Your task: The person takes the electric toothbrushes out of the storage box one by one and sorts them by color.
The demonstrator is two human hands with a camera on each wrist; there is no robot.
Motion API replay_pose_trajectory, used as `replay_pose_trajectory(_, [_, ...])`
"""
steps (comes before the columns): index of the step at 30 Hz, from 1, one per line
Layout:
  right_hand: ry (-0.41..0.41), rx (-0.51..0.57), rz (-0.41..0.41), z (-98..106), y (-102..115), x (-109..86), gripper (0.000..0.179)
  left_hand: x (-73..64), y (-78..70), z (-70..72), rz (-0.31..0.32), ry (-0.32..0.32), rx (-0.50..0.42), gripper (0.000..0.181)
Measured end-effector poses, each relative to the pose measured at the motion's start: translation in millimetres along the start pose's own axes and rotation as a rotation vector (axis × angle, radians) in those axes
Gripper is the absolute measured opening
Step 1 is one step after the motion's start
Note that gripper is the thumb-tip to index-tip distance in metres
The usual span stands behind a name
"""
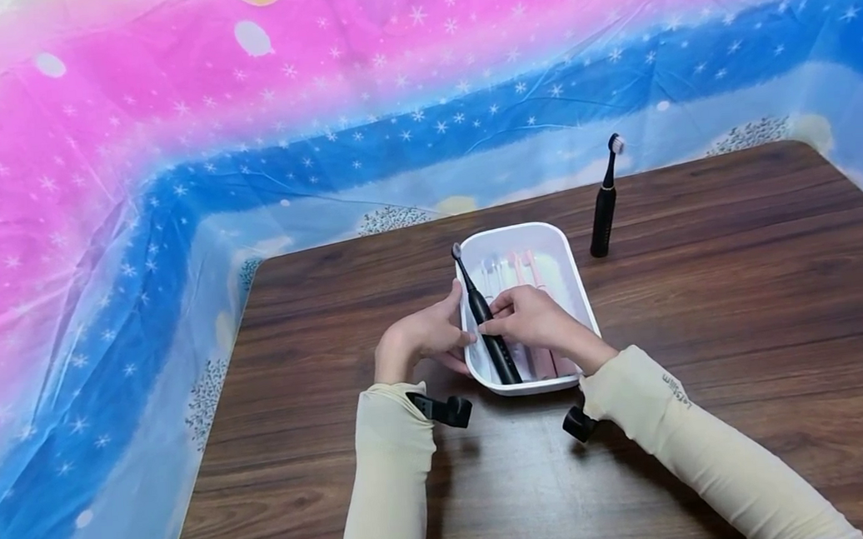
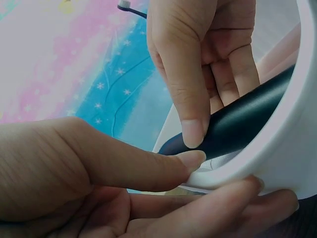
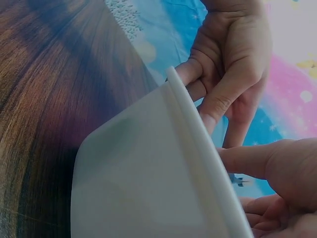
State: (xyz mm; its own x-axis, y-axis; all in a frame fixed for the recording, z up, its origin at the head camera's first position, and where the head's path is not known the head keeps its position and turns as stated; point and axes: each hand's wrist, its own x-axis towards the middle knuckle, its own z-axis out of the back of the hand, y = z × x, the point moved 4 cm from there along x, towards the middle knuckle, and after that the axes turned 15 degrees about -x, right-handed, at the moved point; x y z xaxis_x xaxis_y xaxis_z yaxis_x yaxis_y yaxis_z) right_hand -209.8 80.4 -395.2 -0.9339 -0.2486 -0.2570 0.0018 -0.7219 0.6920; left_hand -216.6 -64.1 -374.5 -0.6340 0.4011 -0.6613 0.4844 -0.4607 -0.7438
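Note:
A black electric toothbrush (image 1: 490, 336) leans along the left side of a white plastic tray (image 1: 582, 292), its brush head poking over the far left rim. The right hand (image 1: 528, 317) pinches the toothbrush by its handle, thumb on the near side. At the tray's left wall, the left hand (image 1: 427, 332) holds the rim, thumb over the edge and fingers outside, as the left wrist view shows; its thumb lies close to the black handle (image 2: 247, 119). Pink toothbrushes (image 1: 519, 270) and pale ones (image 1: 494, 273) lie in the tray, partly hidden by the right hand.
Another black electric toothbrush (image 1: 605, 216) stands upright on the wooden table (image 1: 742, 298), right of the tray and towards the back. A pink and blue patterned cloth (image 1: 389, 97) hangs behind and beside the table. Each wrist bears a black camera mount.

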Motion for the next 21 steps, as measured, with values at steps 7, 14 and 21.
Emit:
replay_pose_trajectory(7, [-0.014, 0.069, -0.009, 3.8, -0.9, -2.8, 0.041, 0.1, -1.0, -0.4, -0.005, 0.002, 0.007, 0.09])
replay_pose_trajectory(14, [-0.024, 0.107, -0.011, 10.7, -0.4, -7.2, 0.045, -2.4, 0.0, -0.6, 0.008, -0.005, -0.017, 0.09])
replay_pose_trajectory(21, [-0.073, 0.078, -0.01, 15.4, -2.7, -8.9, 0.041, -1.4, 0.7, -0.2, -0.001, -0.014, -0.001, 0.09])
